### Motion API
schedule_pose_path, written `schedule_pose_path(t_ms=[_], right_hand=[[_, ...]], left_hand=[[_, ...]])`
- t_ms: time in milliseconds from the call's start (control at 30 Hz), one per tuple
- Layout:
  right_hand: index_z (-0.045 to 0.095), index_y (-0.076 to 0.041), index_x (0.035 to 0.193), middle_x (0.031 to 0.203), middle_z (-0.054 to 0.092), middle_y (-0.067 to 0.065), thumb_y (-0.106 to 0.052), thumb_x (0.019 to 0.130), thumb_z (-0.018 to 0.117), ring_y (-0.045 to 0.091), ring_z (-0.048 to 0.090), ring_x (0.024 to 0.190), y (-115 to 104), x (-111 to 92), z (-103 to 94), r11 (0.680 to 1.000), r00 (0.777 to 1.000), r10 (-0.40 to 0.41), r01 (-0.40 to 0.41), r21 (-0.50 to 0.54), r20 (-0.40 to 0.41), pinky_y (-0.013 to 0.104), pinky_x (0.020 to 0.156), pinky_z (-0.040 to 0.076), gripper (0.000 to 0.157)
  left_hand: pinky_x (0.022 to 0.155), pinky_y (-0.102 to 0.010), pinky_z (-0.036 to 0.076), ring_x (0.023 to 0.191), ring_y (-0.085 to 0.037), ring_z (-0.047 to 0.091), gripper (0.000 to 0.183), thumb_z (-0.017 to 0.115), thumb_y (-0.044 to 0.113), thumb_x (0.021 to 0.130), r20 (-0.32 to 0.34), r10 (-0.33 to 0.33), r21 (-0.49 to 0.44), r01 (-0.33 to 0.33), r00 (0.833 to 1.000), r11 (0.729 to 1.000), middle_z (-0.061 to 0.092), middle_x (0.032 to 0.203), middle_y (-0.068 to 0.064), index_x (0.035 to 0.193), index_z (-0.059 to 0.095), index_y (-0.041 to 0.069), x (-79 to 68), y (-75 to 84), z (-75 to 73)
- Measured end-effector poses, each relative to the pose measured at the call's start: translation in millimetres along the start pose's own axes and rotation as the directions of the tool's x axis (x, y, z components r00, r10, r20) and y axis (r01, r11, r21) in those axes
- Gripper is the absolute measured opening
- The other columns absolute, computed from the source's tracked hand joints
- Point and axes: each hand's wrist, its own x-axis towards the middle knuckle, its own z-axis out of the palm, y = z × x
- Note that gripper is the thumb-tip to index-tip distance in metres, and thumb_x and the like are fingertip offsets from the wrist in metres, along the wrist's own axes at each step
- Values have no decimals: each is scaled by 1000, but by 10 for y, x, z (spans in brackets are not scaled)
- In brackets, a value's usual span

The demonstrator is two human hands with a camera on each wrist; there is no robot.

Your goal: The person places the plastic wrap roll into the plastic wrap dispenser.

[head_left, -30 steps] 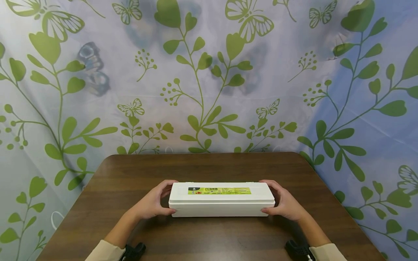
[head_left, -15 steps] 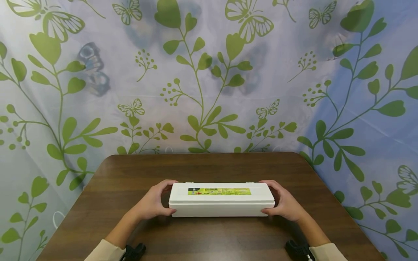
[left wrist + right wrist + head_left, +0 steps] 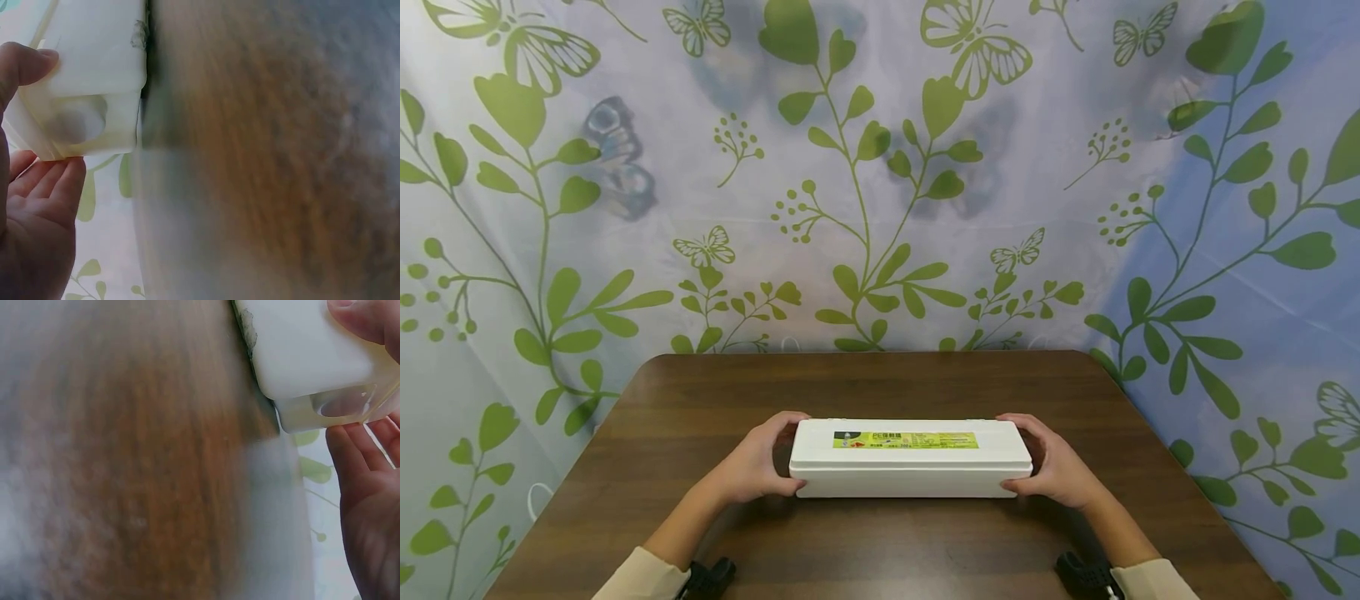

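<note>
A long white cling film box [image 3: 910, 482] with a yellow-green label [image 3: 906, 440] on its lid lies crosswise on the brown table, its lid down. My left hand [image 3: 752, 462] grips its left end, thumb on the near front face and fingers around the back corner. At the other end my right hand [image 3: 1054, 467] holds it the same way. In the left wrist view the box's end face [image 3: 75, 122] shows a round recess, with the left thumb on the front. The right wrist view shows the opposite end [image 3: 337, 406] between the right thumb and fingers.
The brown wooden table [image 3: 865, 383] has rounded far corners. Behind it and at both sides hangs a pale curtain [image 3: 880, 208] printed with green leaves and butterflies. Black straps [image 3: 706, 577] sit on both wrists below cream sleeves [image 3: 642, 577].
</note>
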Motion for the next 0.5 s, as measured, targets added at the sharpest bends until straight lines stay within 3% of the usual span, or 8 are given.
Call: schedule_pose_path(t_ms=[200,367,500], right_hand=[[37,-1,151,138,51,14,0,74,90,13,62,109,-9,3,-13,1000,999,22,-22,5,39,36,77,62,93],[31,1,153,137,49,19,2,80,83,12,63,107,-32,-7,-33,999,996,27,-29,24,86,38,65,62,90],[32,2,154,141,49,20,1,91,72,9,61,113,-46,-4,-51,1000,995,29,-30,7,92,33,77,61,75]], left_hand=[[112,-50,45,129,-25,57,83,93,18,73,38,5,-44,-3,999,999,57,138,-6,140,44,10,0,-29,-9],[113,-46,45,131,-21,55,84,94,23,74,51,9,-43,-7,999,999,56,139,-3,142,44,13,2,-49,-24],[115,-46,43,135,-23,54,78,89,28,81,60,5,-81,0,998,997,55,142,-3,144,45,13,-4,-31,-52]])
